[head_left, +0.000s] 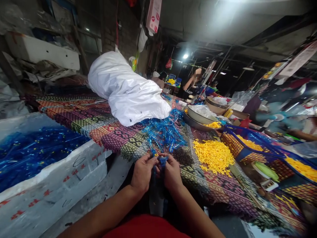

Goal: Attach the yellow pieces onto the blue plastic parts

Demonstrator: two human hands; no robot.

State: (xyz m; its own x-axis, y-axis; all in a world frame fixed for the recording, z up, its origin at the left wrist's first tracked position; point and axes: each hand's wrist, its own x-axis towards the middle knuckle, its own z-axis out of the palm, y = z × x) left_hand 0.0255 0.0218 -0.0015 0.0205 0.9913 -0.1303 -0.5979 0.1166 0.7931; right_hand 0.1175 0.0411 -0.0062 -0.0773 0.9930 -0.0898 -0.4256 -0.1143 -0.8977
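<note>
- Fringed, multicoloured patterned tablecloth (81,117), carrying everything below
- Bulging white sack (133,89), slumped across it
- Tangled heap of translucent blue plastic pieces (165,132), at the sack's near end
- Dark mound of tiny pieces (183,157)
- Yellow pile of small plastic pieces (214,157), beside the mound
- Blue mesh baskets (230,140), further right

Pretty clearly a small assembly workshop: yellow plastic bits (214,157) heaped on the desk (133,142), foam box (83,165) of blue pieces (39,153) left of it.
</note>
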